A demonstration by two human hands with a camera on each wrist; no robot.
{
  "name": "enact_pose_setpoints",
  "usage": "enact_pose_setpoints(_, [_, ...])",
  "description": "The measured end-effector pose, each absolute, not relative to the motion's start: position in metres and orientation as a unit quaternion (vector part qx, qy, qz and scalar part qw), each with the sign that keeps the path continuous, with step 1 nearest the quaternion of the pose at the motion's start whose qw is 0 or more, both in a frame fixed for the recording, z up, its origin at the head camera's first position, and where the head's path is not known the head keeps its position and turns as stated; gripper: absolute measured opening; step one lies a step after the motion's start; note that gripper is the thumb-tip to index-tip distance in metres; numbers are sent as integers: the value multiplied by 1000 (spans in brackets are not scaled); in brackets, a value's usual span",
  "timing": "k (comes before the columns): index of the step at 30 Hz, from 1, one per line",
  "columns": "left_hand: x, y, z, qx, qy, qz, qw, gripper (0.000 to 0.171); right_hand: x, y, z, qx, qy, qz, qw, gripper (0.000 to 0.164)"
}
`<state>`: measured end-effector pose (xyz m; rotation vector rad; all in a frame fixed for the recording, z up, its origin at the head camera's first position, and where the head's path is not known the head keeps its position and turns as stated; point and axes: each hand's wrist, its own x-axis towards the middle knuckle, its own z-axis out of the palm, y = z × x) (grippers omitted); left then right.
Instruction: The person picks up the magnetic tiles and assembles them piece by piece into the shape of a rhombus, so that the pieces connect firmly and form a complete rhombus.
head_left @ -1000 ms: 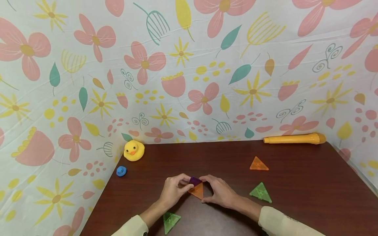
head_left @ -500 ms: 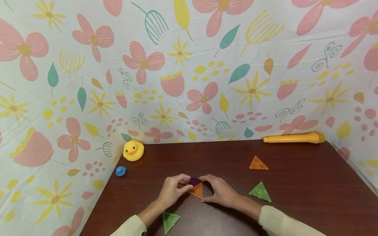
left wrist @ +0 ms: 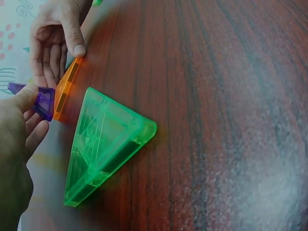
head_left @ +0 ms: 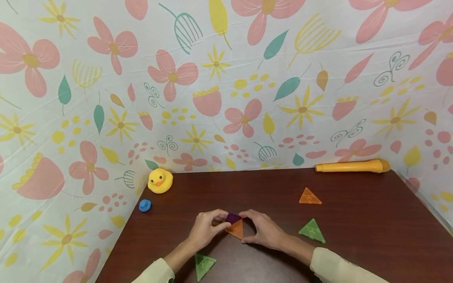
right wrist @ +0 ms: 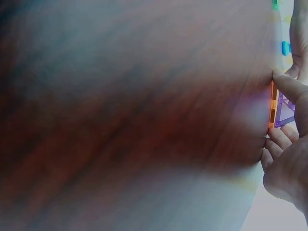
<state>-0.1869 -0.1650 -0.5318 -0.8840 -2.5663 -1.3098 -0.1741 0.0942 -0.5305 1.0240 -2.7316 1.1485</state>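
Between the two hands, near the middle of the table, a purple triangular tile (head_left: 233, 217) meets an orange triangular tile (head_left: 236, 229) along one edge. My left hand (head_left: 207, 228) pinches the purple tile between thumb and fingers; the left wrist view shows that purple tile (left wrist: 44, 102) tilted up from the orange tile (left wrist: 68, 89). From the other side my right hand (head_left: 265, 230) grips the orange tile by two of its corners, thumb at the near one, index finger at the far one. A green triangular tile (head_left: 204, 266) lies below the left forearm.
To the right lie another orange triangular tile (head_left: 310, 196) and another green triangular tile (head_left: 313, 230). A yellow toy microphone (head_left: 352, 166) lies along the back edge. At the back left sit a yellow rubber duck (head_left: 160, 181) and a small blue duck (head_left: 144, 205). Flowered cloth (head_left: 212, 149) hangs behind the table.
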Motion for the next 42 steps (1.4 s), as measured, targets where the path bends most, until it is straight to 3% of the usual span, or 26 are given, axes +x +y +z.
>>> enact_pose_setpoints(10, [-188, -180, -527, -291, -847, -443, 38, 26, -175, 95, -530, 325, -873, 363, 5, 71])
enact_pose_setpoints(24, [-181, -209, -528, -316, -838, -444, 20, 48, -174, 98, -529, 342, -863, 370, 25, 70])
enact_pose_setpoints(36, [-168, -236, -528, -304, -841, -444, -53, 48, -173, 96, -530, 334, -867, 368, 12, 71])
enact_pose_setpoints(42, [-164, -247, -529, -333, -827, -448, -64, 49, -174, 96, -529, 329, -869, 370, 0, 72])
